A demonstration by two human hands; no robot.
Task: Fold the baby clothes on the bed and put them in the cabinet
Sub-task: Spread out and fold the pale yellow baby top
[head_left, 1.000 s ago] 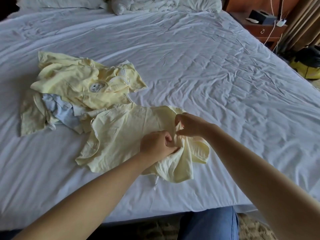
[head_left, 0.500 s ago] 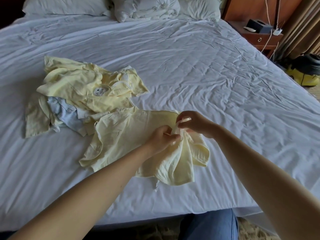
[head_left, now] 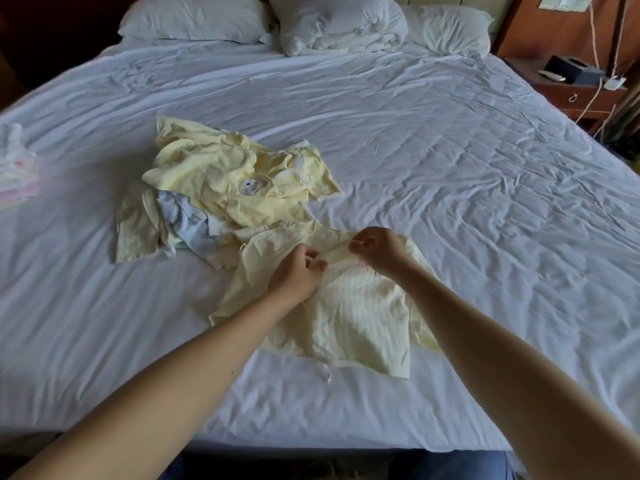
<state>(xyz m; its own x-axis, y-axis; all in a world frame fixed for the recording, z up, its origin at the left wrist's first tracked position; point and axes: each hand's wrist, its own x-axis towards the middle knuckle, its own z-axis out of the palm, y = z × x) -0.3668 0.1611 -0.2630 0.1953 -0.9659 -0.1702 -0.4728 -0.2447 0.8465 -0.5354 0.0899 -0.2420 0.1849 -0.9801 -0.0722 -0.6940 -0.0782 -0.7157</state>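
A pale yellow baby top (head_left: 353, 317) is pinched at its upper edge by L hand (head_left: 298, 275) & R hand (head_left: 381, 251), fingers curled on the fabric; it lies on the white bed (head_left: 450, 188), touching a pile of unfolded baby clothes (head_left: 221, 188).

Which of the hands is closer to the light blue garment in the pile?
Left. The left hand pinches the pale yellow top to the right of the light blue garment; the right hand pinches the same top farther right.
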